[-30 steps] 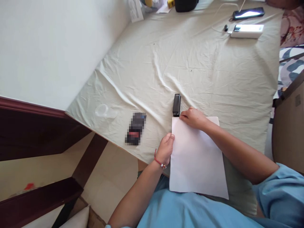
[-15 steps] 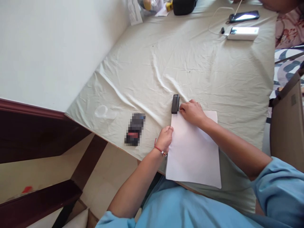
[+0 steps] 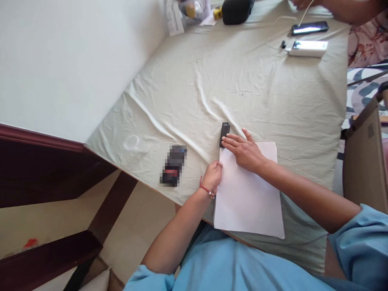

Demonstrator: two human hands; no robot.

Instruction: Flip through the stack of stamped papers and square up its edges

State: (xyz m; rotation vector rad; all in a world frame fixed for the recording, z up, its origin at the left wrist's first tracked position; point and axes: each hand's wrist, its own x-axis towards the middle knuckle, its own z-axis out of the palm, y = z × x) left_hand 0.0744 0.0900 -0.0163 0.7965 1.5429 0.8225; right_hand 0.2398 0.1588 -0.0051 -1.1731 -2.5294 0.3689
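A stack of white paper sheets (image 3: 250, 198) lies at the table's near edge. My left hand (image 3: 213, 174) is closed on the left edge of the sheets, thumb on top. At their top left corner sits a small black stapler (image 3: 224, 128), partly covered by fingers. My right hand (image 3: 246, 151) is stretched out flat with fingers apart, lying across the top of the paper, its fingertips touching the stapler's near end.
Left of the paper are a blurred dark packet (image 3: 173, 165) and a clear plastic cup (image 3: 132, 142) on its side. A white power bank (image 3: 308, 48), a phone (image 3: 309, 28) and another person's arm (image 3: 351, 10) are at the far right. A black case (image 3: 238, 11) stands at the back.
My right hand has opened from a curled grip beside the stapler and spread out flat, its fingers now reaching over the stapler's near end. My left hand keeps its hold on the paper.
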